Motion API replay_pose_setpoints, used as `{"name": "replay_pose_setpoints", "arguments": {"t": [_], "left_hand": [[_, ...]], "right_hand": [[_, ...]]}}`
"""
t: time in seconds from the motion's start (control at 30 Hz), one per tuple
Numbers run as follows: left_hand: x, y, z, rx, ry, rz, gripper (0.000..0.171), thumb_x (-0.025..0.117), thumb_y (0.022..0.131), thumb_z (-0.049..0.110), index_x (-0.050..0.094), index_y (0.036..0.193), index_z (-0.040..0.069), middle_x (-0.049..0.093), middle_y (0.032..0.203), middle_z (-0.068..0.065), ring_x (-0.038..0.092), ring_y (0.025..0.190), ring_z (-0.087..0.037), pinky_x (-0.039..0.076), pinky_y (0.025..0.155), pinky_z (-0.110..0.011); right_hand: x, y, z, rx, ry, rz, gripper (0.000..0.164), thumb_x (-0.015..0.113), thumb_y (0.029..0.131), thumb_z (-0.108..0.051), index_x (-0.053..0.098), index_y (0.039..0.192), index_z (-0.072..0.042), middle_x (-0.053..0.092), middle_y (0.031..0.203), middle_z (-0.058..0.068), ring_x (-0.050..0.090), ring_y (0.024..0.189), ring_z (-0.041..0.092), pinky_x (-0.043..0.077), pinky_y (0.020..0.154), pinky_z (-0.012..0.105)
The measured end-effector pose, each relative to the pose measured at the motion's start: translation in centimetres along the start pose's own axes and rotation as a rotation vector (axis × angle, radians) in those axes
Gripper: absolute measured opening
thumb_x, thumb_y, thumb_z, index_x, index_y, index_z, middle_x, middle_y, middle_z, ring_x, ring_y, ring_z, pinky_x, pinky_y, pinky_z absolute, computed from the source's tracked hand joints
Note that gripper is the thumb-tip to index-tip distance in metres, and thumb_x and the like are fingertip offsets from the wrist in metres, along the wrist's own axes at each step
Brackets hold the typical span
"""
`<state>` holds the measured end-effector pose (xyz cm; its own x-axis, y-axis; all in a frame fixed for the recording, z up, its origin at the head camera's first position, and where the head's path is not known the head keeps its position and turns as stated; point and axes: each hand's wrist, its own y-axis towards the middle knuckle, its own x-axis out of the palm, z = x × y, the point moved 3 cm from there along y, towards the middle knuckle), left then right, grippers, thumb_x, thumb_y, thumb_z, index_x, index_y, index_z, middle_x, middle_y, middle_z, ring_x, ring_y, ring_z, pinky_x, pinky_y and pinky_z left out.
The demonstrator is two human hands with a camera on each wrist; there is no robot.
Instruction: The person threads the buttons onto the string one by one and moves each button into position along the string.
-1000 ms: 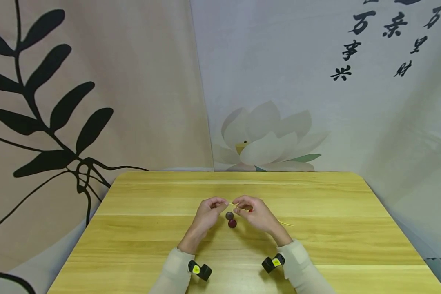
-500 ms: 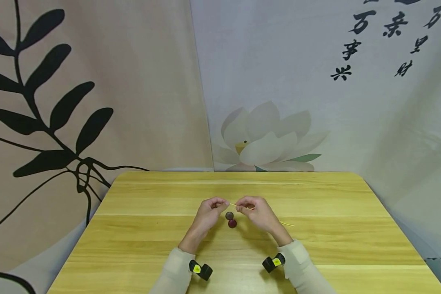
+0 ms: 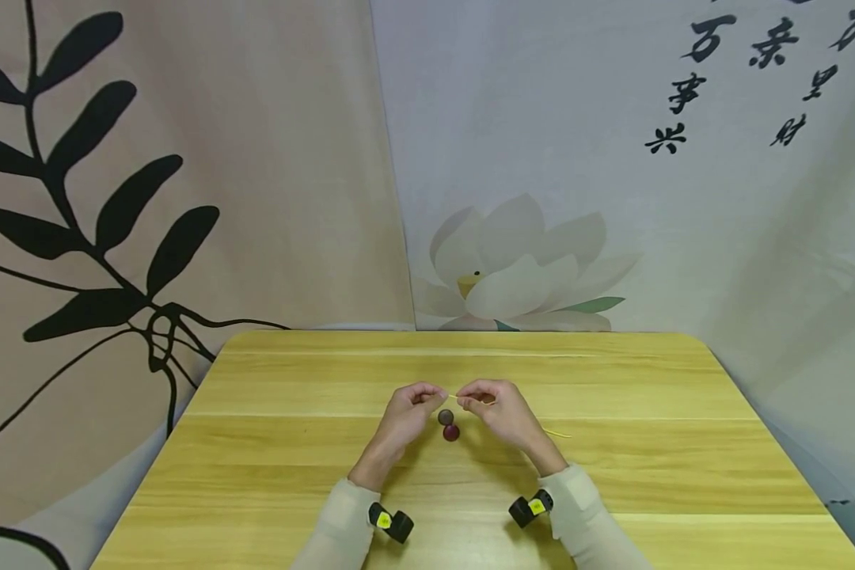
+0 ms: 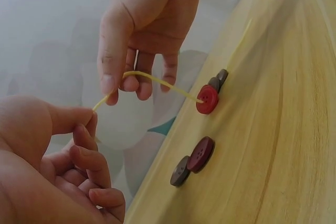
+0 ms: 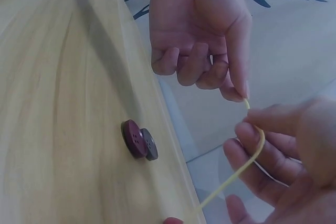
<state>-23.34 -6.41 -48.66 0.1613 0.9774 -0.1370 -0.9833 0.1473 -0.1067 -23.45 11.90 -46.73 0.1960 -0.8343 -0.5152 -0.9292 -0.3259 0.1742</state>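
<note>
My left hand (image 3: 408,418) pinches the tip of a yellow cord (image 4: 163,83) between thumb and forefinger. Close to that tip, my right hand (image 3: 500,413) pinches the same cord. From the right fingertips the cord runs down into a hole of a red button (image 4: 207,99) by the table. Two dark buttons (image 4: 222,77) sit just behind the red one, and more cord trails past them. Below the hands, a maroon four-hole button (image 4: 201,154) and a grey-brown button (image 4: 180,171) lie against each other on the wood.
The light wooden table (image 3: 271,475) spreads out around both hands. Behind its far edge hangs a printed cloth (image 3: 299,158) with leaves, a lotus and writing. A small black camera (image 3: 390,522) is strapped to each wrist.
My right thumb and fingers have drawn together on the cord beside the left fingertips. The red button, seen near the right fingers earlier, is hidden in the head view now. The loose buttons stay put.
</note>
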Motion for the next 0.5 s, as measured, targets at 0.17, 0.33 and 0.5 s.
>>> {"name": "replay_pose_setpoints", "arguments": {"t": [0.17,0.33,0.5], "left_hand": [[0.0,0.2,-0.2,-0.002,0.013,-0.001,0.025,0.065,0.096,0.026,0.069,0.104,0.002,0.060,0.091,-0.004,0.053,0.088,-0.025,0.040,0.073,-0.030],[-0.1,0.5,-0.5,-0.010,0.037,0.001,0.027,0.064,0.097,0.026,0.069,0.106,0.002,0.058,0.090,-0.003,0.050,0.083,-0.019,0.040,0.071,-0.029],[-0.2,0.9,-1.3,-0.016,0.085,-0.005,0.025,0.064,0.097,0.023,0.069,0.105,0.000,0.057,0.088,-0.002,0.049,0.079,-0.016,0.040,0.069,-0.028]], "right_hand": [[-0.1,0.0,0.1,0.015,0.006,0.003,0.011,0.066,0.094,-0.010,0.074,0.100,-0.006,0.074,0.097,0.000,0.067,0.088,0.013,0.054,0.082,0.034],[-0.1,0.2,0.7,0.045,0.038,0.005,0.012,0.065,0.095,-0.008,0.073,0.101,-0.003,0.073,0.098,0.008,0.067,0.088,0.023,0.053,0.073,0.028],[-0.1,0.4,1.5,0.098,0.107,0.002,0.014,0.063,0.096,-0.007,0.072,0.103,0.000,0.071,0.099,0.018,0.064,0.083,0.038,0.051,0.057,0.026]]}}
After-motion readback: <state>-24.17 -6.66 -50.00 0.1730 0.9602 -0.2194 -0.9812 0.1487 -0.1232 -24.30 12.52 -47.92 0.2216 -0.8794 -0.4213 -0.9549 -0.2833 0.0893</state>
